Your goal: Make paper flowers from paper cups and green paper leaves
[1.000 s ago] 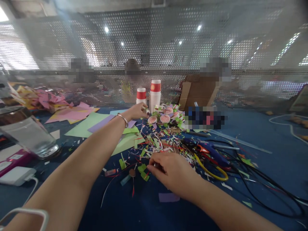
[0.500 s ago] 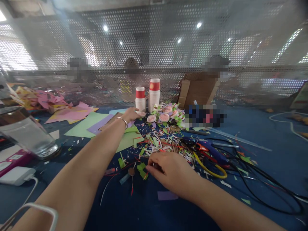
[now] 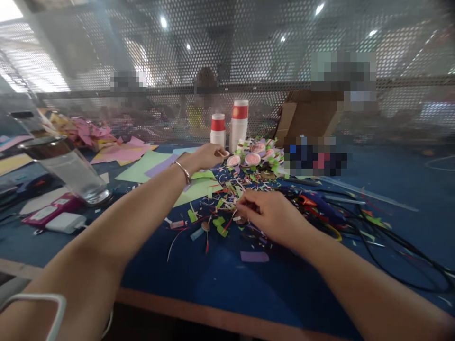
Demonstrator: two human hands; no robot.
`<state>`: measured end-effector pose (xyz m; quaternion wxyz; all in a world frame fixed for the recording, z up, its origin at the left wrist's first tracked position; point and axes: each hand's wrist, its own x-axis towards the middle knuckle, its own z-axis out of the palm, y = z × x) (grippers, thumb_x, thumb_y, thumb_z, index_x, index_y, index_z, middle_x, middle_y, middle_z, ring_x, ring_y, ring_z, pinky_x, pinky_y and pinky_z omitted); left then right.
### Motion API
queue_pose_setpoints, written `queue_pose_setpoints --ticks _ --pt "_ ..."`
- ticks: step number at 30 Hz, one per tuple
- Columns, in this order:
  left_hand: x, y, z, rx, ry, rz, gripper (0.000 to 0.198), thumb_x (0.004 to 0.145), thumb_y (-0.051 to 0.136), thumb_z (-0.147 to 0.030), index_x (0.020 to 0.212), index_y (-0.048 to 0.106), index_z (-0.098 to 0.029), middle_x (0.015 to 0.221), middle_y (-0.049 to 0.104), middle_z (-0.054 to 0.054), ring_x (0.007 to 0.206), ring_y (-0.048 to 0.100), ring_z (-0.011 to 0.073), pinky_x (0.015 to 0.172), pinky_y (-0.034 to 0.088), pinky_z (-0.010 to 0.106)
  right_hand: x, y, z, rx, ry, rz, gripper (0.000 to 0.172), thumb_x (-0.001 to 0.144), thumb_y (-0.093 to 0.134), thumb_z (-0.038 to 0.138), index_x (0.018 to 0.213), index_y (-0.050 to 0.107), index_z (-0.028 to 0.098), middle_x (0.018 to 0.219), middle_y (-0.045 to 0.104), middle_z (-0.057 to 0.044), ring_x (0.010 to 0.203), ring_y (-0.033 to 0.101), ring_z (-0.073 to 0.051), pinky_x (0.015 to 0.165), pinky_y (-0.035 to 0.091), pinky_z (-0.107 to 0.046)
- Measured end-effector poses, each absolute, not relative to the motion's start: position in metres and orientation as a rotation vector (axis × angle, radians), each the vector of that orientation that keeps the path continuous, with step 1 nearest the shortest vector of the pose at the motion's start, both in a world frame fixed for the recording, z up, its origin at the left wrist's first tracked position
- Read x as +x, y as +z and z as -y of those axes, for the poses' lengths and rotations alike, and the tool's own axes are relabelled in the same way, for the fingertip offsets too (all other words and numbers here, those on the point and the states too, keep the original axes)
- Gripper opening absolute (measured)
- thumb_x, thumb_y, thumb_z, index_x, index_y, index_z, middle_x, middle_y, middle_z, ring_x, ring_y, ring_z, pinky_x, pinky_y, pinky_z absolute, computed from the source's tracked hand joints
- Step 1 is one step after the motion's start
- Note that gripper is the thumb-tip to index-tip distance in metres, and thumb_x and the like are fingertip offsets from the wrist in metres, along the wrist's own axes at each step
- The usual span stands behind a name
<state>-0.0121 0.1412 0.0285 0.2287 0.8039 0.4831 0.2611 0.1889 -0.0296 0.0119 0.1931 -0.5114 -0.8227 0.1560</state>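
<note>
Stretched out over the table, my left hand (image 3: 209, 157) is closed in a pinch on the edge of a small round pink-and-white piece (image 3: 224, 154). Just right of it lies a heap of similar round pieces (image 3: 253, 158) with green and purple paper bits. Two stacks of white paper cups with red bands, a short stack (image 3: 218, 130) and a tall stack (image 3: 240, 125), stand behind. My right hand (image 3: 266, 213) rests low over the paper scraps (image 3: 227, 189) with its fingers curled together. Whatever lies within those fingers is hidden.
Green paper sheets (image 3: 140, 168) and pink sheets (image 3: 122, 150) lie left. A lidded glass (image 3: 78, 175) stands near a white charger (image 3: 66, 221). A blue glue gun (image 3: 325, 208) and black cables (image 3: 398, 246) lie right. A cardboard box (image 3: 309, 116) stands behind, before a perforated screen (image 3: 170, 61).
The view has tilted downward and shifted left, showing the table's front edge. My left hand still pinches the round piece near the heap. My right hand stays curled over the scraps.
</note>
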Motion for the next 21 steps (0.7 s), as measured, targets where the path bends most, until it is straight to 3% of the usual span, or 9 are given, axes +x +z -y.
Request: queue_pose_setpoints --ticks 4,10,16,21 --pt "-0.01 0.038 -0.084 2.369 0.548 -1.26 0.019 0.078 0.069 -0.014 0.094 0.078 -0.017 0.091 0.076 0.005 0.084 0.065 0.0176 0.08 0.044 0.03 0.198 0.01 0.023 -1.438 0.384 2.254 0.022 0.098 0.057 0.032 0.091 0.074 0.019 0.076 0.073 -0.002 0.062 0.057 -0.016 0.062 0.036 -0.028" --pt "-0.02 0.052 -0.019 2.652 0.026 -1.027 0.016 0.085 0.062 -0.02 0.092 0.077 -0.019 0.088 0.077 0.003 0.076 0.064 0.0155 0.07 0.039 0.028 0.201 0.014 0.022 -1.483 0.325 2.248 0.021 0.096 0.057 0.031 0.089 0.073 0.018 0.071 0.071 -0.002 0.063 0.059 -0.017 0.06 0.035 -0.027" --pt "-0.029 0.047 0.006 2.61 -0.006 -1.101 0.017 0.077 0.071 -0.019 0.092 0.076 -0.025 0.092 0.075 0.004 0.08 0.065 0.0212 0.069 0.037 0.031 0.202 0.015 0.023 -1.476 0.348 2.252 0.026 0.096 0.056 0.037 0.09 0.073 0.019 0.074 0.073 -0.003 0.066 0.061 -0.018 0.062 0.037 -0.028" --pt "-0.035 0.043 0.011 2.558 0.033 -1.145 0.02 0.082 0.069 -0.021 0.101 0.074 -0.024 0.101 0.075 0.005 0.087 0.066 0.0219 0.072 0.04 0.031 0.209 0.018 0.021 -1.455 0.273 2.212 0.022 0.094 0.058 0.036 0.087 0.071 0.02 0.074 0.073 -0.003 0.064 0.06 -0.017 0.061 0.036 -0.028"
